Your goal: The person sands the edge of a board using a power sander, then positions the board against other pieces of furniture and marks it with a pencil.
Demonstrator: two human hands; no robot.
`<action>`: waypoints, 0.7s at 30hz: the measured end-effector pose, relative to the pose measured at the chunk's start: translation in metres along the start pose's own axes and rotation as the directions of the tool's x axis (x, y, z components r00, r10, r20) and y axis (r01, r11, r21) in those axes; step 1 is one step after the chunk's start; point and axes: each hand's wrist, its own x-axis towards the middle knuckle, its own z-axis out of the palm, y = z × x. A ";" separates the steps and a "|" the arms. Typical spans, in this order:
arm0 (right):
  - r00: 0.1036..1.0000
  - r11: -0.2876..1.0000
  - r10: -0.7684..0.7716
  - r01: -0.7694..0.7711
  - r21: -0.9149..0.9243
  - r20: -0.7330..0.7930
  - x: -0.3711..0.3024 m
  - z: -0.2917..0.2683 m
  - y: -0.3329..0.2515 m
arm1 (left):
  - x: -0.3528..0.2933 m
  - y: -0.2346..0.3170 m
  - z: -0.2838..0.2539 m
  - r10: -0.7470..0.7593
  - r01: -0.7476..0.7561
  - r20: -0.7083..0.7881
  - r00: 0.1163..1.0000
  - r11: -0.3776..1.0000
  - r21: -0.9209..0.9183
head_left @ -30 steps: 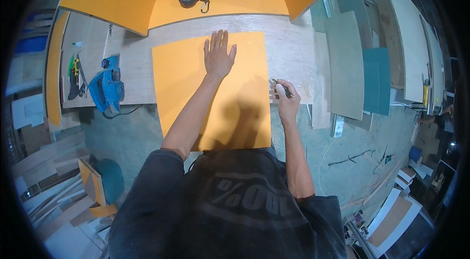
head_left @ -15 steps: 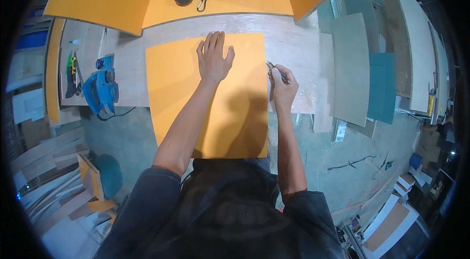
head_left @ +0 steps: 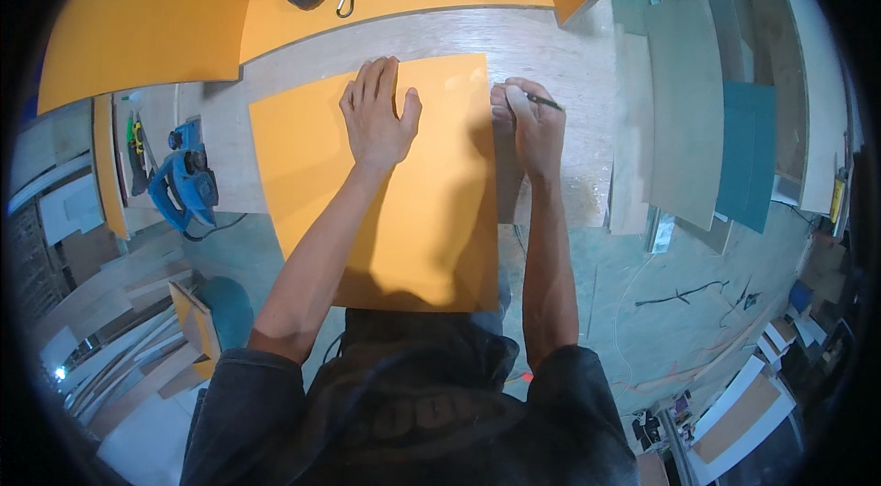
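The left hand is pressing flat, fingers spread, on the orange board lying across the plywood bench. The right hand is gripping a pencil at the board's right edge. Since the board is overhanging the bench, it could probably shift under the pencil and skew the line.

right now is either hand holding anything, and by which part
The right hand holds a dark pencil near its middle, at the orange board's right edge. The left hand holds nothing; it presses flat on the board.

Pencil tip — hidden behind right hand
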 end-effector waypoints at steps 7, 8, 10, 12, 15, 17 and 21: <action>0.999 1.000 0.024 -0.024 -0.002 0.042 0.042 0.008 -0.008 | 0.002 0.004 -0.002 0.009 -0.009 -0.002 1.000 1.000 0.002; 0.999 0.999 0.033 -0.033 0.000 0.038 0.046 0.008 -0.008 | 0.002 0.004 -0.002 0.005 -0.005 0.006 1.000 1.000 0.001; 0.998 0.999 0.050 -0.050 0.003 0.030 0.051 0.010 -0.005 | 0.001 0.002 -0.002 -0.003 0.003 0.017 1.000 1.000 0.004; 0.998 0.999 0.049 -0.049 0.007 0.029 0.053 0.010 -0.003 | 0.001 0.002 -0.003 -0.010 0.009 0.025 1.000 1.000 0.010; 0.998 0.998 0.062 -0.062 0.000 0.008 0.055 0.012 -0.003 | 0.002 0.004 -0.006 -0.003 0.002 0.024 1.000 1.000 0.011; 0.998 0.998 0.062 -0.062 -0.031 -0.003 0.056 0.016 -0.006 | 0.001 0.002 -0.005 -0.001 0.001 0.019 1.000 1.000 -0.002; 0.999 0.996 0.046 -0.048 -0.069 -0.028 0.057 0.020 -0.011 | 0.001 0.002 -0.006 0.005 -0.005 0.000 1.000 1.000 -0.008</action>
